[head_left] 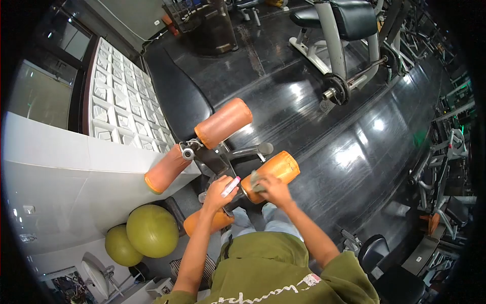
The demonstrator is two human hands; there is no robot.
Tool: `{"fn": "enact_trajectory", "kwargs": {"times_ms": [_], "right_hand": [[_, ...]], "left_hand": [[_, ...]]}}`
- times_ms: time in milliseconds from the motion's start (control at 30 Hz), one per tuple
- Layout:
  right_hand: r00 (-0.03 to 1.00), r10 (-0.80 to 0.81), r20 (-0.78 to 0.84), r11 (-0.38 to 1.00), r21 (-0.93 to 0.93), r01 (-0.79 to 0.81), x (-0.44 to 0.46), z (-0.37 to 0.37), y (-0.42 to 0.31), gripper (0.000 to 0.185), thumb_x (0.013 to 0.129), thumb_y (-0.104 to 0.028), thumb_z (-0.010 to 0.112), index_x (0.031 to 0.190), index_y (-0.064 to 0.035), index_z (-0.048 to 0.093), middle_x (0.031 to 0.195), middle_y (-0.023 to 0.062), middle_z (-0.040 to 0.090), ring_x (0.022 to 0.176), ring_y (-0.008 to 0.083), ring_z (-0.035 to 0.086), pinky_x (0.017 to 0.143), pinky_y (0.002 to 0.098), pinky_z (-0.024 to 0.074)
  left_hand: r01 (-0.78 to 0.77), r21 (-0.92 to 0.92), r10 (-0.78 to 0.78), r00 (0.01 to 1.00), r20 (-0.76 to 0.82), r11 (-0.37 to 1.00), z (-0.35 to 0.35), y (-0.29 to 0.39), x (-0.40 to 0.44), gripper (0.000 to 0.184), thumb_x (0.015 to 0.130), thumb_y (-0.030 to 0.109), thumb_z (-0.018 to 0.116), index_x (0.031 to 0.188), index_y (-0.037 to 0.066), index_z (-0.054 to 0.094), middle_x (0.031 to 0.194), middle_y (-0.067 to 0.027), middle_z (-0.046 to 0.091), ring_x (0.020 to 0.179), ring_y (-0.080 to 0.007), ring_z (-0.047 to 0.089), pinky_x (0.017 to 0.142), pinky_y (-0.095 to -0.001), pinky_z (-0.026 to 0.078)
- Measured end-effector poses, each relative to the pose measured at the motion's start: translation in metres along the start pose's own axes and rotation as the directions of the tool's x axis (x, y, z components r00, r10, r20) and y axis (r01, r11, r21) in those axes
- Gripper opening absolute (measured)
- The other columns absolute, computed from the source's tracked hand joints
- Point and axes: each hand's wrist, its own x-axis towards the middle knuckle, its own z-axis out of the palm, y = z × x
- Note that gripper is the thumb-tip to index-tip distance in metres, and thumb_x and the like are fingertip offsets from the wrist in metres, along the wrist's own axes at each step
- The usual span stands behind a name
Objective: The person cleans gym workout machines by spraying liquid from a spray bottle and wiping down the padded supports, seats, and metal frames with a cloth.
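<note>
My right hand [275, 190] presses a greyish-green cloth [255, 181] against the near end of an orange padded roller [284, 166]; the hand is slightly blurred. In my left hand [216, 195] is a small white bottle with a pink cap [231, 187], tilted up and to the right, just left of that roller. Another orange roller [205, 223] lies below my left hand, partly covered by my forearm. Farther forward on the same bench machine are two brownish-orange rollers, one on the right [224, 123] and one on the left [166, 170].
A long black bench pad [174, 91] stretches away beside the white patterned wall panel [119, 91]. Two green exercise balls [152, 231] sit at the lower left. A weight machine with a black seat [354, 20] stands ahead on the shiny dark floor [324, 147]. More gym equipment lines the right.
</note>
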Motion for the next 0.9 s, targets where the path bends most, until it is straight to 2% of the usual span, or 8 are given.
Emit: {"fn": "enact_trajectory", "kwargs": {"times_ms": [167, 233, 367, 500, 633, 767, 833, 900], "right_hand": [[0.924, 0.374, -0.076, 0.924, -0.063, -0.378, 0.017, -0.06, 0.047, 0.037, 0.077, -0.019, 0.075, 0.113, -0.0139, 0.067, 0.122, 0.008, 0.06, 0.11, 0.0314, 0.062, 0.087, 0.0428, 0.0544], [0.848, 0.502, -0.169, 0.865, 0.071, -0.498, 0.018, -0.068, 0.051, 0.033, 0.078, -0.016, 0.073, 0.109, -0.0111, 0.067, 0.119, 0.0086, 0.063, 0.106, 0.0319, 0.064, 0.086, 0.0412, 0.0549], [0.859, 0.444, -0.256, 0.896, 0.098, -0.434, 0.007, -0.024, 0.02, 0.032, 0.079, -0.013, 0.072, 0.11, -0.0103, 0.066, 0.12, 0.0121, 0.062, 0.106, 0.035, 0.064, 0.088, 0.0432, 0.0536], [0.992, 0.102, -0.079, 0.984, 0.156, -0.088, -0.009, 0.017, -0.025, 0.042, 0.07, -0.014, 0.079, 0.109, -0.0123, 0.065, 0.121, 0.0082, 0.063, 0.115, 0.0303, 0.06, 0.097, 0.04, 0.0498], [0.999, 0.017, 0.049, 0.996, 0.081, -0.021, -0.007, 0.0, -0.016, 0.035, 0.072, -0.013, 0.077, 0.106, -0.0125, 0.067, 0.12, 0.0055, 0.063, 0.117, 0.0278, 0.06, 0.096, 0.039, 0.0512], [0.969, 0.248, 0.007, 0.969, -0.005, -0.248, 0.003, -0.045, 0.022, 0.035, 0.075, -0.013, 0.075, 0.109, -0.012, 0.067, 0.12, 0.0047, 0.063, 0.116, 0.0266, 0.061, 0.093, 0.0382, 0.0525], [0.867, 0.466, -0.179, 0.88, -0.01, -0.475, 0.007, -0.064, 0.026, 0.035, 0.077, -0.013, 0.074, 0.11, -0.0104, 0.066, 0.119, 0.0052, 0.063, 0.113, 0.0285, 0.062, 0.09, 0.0384, 0.0533], [0.826, 0.509, -0.242, 0.857, 0.049, -0.513, 0.004, -0.057, 0.029, 0.032, 0.077, -0.012, 0.072, 0.109, -0.0109, 0.067, 0.119, 0.0055, 0.064, 0.11, 0.0298, 0.063, 0.09, 0.0393, 0.0529]], "left_hand": [[-0.006, 0.071, 0.003, 0.999, 0.036, 0.997, 0.007, -0.009, -0.008, 0.023, 0.082, 0.022, 0.072, 0.094, 0.005, 0.061, 0.085, -0.0146, 0.057, 0.078, -0.0401, 0.061, 0.067, -0.0471, 0.048], [-0.042, 0.067, 0.039, 0.998, 0.051, 0.997, 0.011, -0.013, -0.007, 0.031, 0.081, 0.026, 0.075, 0.097, 0.003, 0.063, 0.084, -0.0147, 0.058, 0.077, -0.0392, 0.059, 0.068, -0.0446, 0.048], [-0.028, 0.088, 0.02, 0.995, 0.095, 0.996, 0.018, -0.019, -0.003, 0.033, 0.079, 0.025, 0.078, 0.101, 0.006, 0.063, 0.089, -0.0134, 0.06, 0.082, -0.0394, 0.062, 0.069, -0.0463, 0.05], [-0.063, 0.075, 0.052, 0.99, 0.134, 0.995, 0.027, -0.033, 0.003, 0.041, 0.076, 0.032, 0.081, 0.101, 0.005, 0.063, 0.09, -0.0144, 0.062, 0.084, -0.0398, 0.063, 0.071, -0.0463, 0.05], [-0.038, 0.046, 0.03, 0.985, 0.169, 0.998, 0.026, -0.033, 0.009, 0.053, 0.072, 0.046, 0.083, 0.098, 0.004, 0.062, 0.085, -0.0166, 0.064, 0.083, -0.0407, 0.063, 0.07, -0.0463, 0.049], [-0.04, 0.044, 0.031, 0.984, 0.175, 0.998, 0.036, -0.033, 0.01, 0.055, 0.071, 0.05, 0.084, 0.098, 0.006, 0.063, 0.084, -0.0158, 0.066, 0.08, -0.0395, 0.065, 0.069, -0.046, 0.05], [-0.041, 0.052, 0.031, 0.984, 0.177, 0.998, 0.041, -0.033, 0.013, 0.054, 0.071, 0.049, 0.084, 0.099, 0.007, 0.063, 0.085, -0.0152, 0.067, 0.08, -0.0387, 0.066, 0.069, -0.0457, 0.051], [-0.003, 0.099, -0.011, 0.99, 0.139, 0.995, 0.046, -0.034, 0.015, 0.053, 0.07, 0.047, 0.085, 0.101, 0.009, 0.064, 0.085, -0.0136, 0.068, 0.081, -0.0372, 0.067, 0.07, -0.0456, 0.052]]}}
